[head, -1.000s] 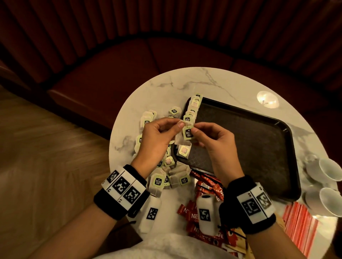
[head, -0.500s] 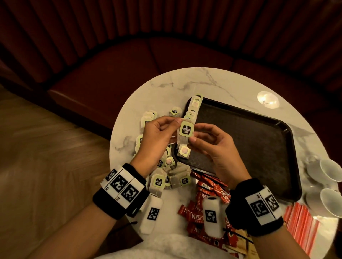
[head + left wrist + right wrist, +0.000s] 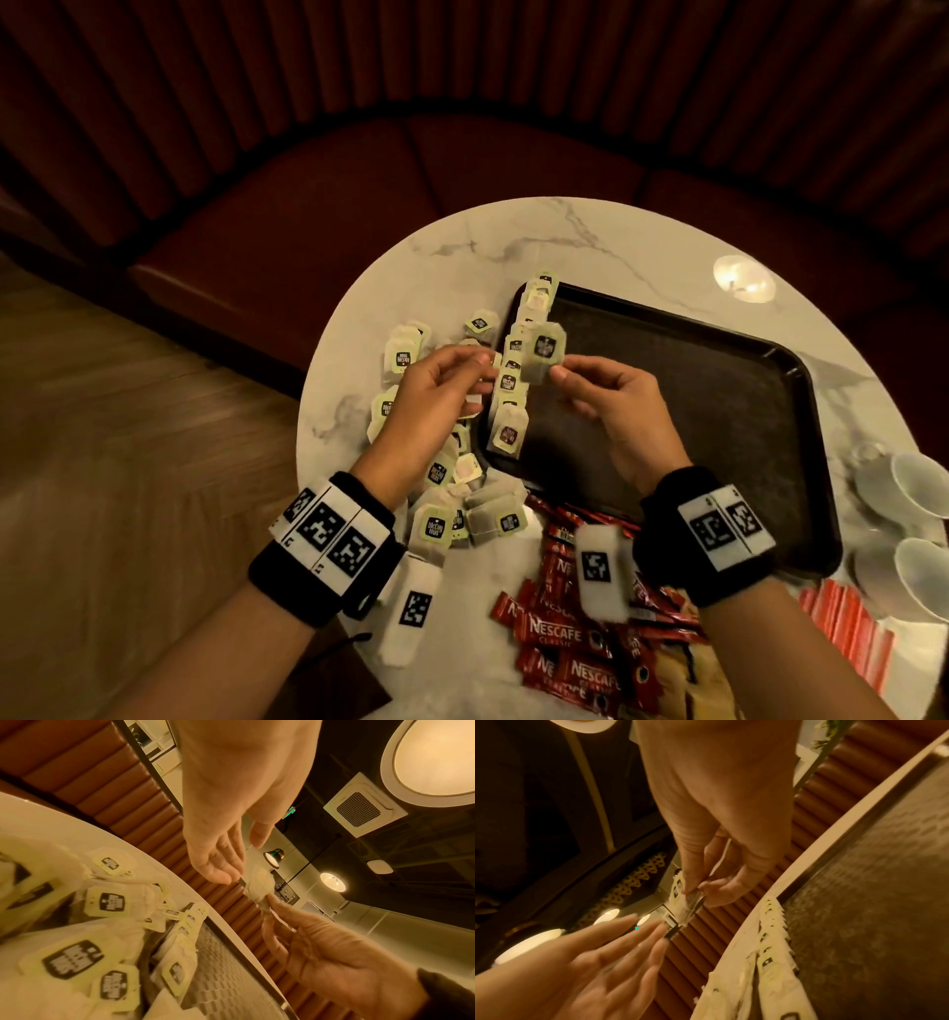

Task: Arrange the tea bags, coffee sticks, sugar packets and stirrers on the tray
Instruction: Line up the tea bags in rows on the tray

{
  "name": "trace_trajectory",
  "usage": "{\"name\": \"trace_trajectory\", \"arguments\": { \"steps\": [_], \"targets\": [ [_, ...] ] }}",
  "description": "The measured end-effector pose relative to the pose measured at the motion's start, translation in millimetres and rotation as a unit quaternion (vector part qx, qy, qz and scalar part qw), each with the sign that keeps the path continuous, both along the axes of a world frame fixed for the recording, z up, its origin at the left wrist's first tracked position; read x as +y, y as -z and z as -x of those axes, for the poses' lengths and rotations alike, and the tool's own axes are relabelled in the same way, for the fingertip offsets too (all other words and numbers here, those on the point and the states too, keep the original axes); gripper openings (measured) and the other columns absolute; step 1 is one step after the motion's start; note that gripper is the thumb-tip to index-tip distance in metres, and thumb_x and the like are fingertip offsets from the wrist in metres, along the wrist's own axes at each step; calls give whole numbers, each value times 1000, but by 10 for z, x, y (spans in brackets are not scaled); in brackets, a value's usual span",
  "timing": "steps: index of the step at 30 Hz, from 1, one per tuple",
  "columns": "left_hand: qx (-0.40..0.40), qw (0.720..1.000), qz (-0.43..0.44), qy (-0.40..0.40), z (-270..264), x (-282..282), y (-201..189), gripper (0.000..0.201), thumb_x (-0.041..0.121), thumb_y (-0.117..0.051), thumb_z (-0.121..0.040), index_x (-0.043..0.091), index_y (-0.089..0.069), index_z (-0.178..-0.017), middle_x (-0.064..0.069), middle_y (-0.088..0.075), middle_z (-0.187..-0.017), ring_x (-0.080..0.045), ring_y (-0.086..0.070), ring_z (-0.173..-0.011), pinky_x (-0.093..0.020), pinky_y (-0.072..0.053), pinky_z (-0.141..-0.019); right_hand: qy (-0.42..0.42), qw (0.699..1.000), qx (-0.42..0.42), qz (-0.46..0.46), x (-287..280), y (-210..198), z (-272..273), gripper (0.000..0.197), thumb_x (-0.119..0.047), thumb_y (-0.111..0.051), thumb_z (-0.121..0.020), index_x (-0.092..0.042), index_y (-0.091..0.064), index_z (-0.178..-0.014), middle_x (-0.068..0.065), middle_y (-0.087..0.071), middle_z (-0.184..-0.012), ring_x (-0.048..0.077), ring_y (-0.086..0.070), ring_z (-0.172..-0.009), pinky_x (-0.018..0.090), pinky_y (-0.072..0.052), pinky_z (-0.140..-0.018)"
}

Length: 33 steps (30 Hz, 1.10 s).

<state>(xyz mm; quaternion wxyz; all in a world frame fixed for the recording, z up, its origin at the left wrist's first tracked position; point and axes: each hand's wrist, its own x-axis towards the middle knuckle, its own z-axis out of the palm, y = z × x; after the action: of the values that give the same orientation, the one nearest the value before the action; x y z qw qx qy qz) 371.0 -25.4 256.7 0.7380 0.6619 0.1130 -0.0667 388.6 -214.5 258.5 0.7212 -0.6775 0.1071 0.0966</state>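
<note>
My right hand (image 3: 557, 372) pinches one tea bag (image 3: 542, 354) by its lower corner and holds it upright above the left part of the black tray (image 3: 719, 411). The right wrist view shows thumb and forefinger closed on the tea bag (image 3: 684, 902). To its left my left hand (image 3: 480, 367) hovers with relaxed fingers and holds nothing; in the left wrist view its fingertips (image 3: 223, 880) are just short of the tea bag (image 3: 258, 882). A row of tea bags (image 3: 513, 380) overlaps along the tray's left edge. Loose tea bags (image 3: 436, 519) lie on the table beside it.
Red Nescafe coffee sticks (image 3: 565, 642) are heaped at the table's near edge. Red-striped packets (image 3: 847, 627) lie at the near right, with white cups (image 3: 919, 483) behind them. The round marble table (image 3: 590, 246) ends close to a red bench (image 3: 359, 205).
The tea bag has risen and shifted right over the tray. My left hand has let go of it and drawn back a little; my right hand now holds it alone.
</note>
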Motion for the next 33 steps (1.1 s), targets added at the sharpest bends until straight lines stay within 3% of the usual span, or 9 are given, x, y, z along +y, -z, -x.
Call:
{"name": "trace_trajectory", "arguments": {
  "steps": [6, 10, 12, 16, 20, 24, 26, 29, 33],
  "targets": [
    [-23, 981, -184, 62, 101, 137, 271, 12, 17, -60, -95, 22, -70, -100, 10, -68, -99, -1, -60, -89, -16, -45, -77, 83, 994, 46, 59, -368, 528, -887, 23, -5, -70, -87, -3, -69, -110, 7, -72, -97, 16, -68, -85, 23, -57, -72],
    [-85, 839, -512, 163, 248, 207, 441, 22, 34, -58, -93, 32, -64, -114, 17, -54, -119, -12, -39, -114, -32, -30, -90, 103, 985, 69, 122, -485, 784, -1382, 27, -6, -71, -87, 1, -68, -113, 7, -69, -91, 14, -65, -75, 18, -52, -58],
    [-87, 815, -539, 192, 282, 262, 510, 26, 36, -57, -93, 32, -62, -118, 12, -52, -123, -14, -38, -116, -34, -29, -92, 108, 978, 83, 155, -509, 893, -1571, 25, -7, -74, -85, 0, -70, -108, 10, -70, -92, 15, -64, -71, 21, -54, -61],
    [-88, 842, -496, 193, 348, 382, 609, 36, 46, -45, -89, 29, -64, -115, 11, -51, -116, -11, -40, -110, -33, -34, -91, 103, 969, 84, 208, -486, 1025, -1825, 15, -12, -78, -82, -6, -74, -96, 13, -73, -94, 17, -67, -72, 31, -59, -78],
    [-103, 882, -423, 183, 383, 433, 647, 22, 24, -62, -93, 23, -65, -114, 11, -51, -112, -4, -46, -106, -22, -39, -92, 72, 964, 97, 236, -499, 1079, -1965, 11, -25, -84, -69, -21, -77, -76, 7, -76, -91, 22, -72, -84, 39, -58, -88],
    [-125, 898, -375, 194, 393, 469, 634, 23, 15, -63, -92, 19, -66, -115, 10, -58, -110, 3, -53, -103, -6, -39, -86, 38, 965, 90, 245, -769, 1339, -2127, 77, -58, -80, -30, -17, -75, -94, 8, -75, -102, 25, -71, -97, 43, -57, -90],
    [-141, 895, -370, 205, 403, 507, 636, 24, 10, -65, -91, 15, -68, -114, 7, -64, -107, 1, -56, -98, -7, -41, -84, 43, 965, 77, 248, -689, 1041, -1905, 77, -54, -85, -42, -15, -71, -107, 8, -73, -106, 22, -70, -96, 41, -57, -91],
    [-169, 889, -364, 221, 452, 571, 633, 23, 5, -67, -89, 12, -70, -110, 7, -66, -99, 3, -58, -92, -5, -42, -79, 3, 959, 22, 284, -452, 539, -1373, 42, -32, -76, -82, -16, -66, -119, 5, -70, -109, 17, -69, -93, 43, -57, -90],
    [-161, 880, -379, 237, 597, 683, 654, 20, 19, -69, -89, 18, -70, -108, 23, -56, -93, 8, -54, -88, -6, -39, -77, -196, 930, -32, 309, -155, 132, -495, 18, -28, -63, -94, -25, -67, -112, -12, -67, -106, 1, -63, -96, 26, -52, -85]
  ]
}}
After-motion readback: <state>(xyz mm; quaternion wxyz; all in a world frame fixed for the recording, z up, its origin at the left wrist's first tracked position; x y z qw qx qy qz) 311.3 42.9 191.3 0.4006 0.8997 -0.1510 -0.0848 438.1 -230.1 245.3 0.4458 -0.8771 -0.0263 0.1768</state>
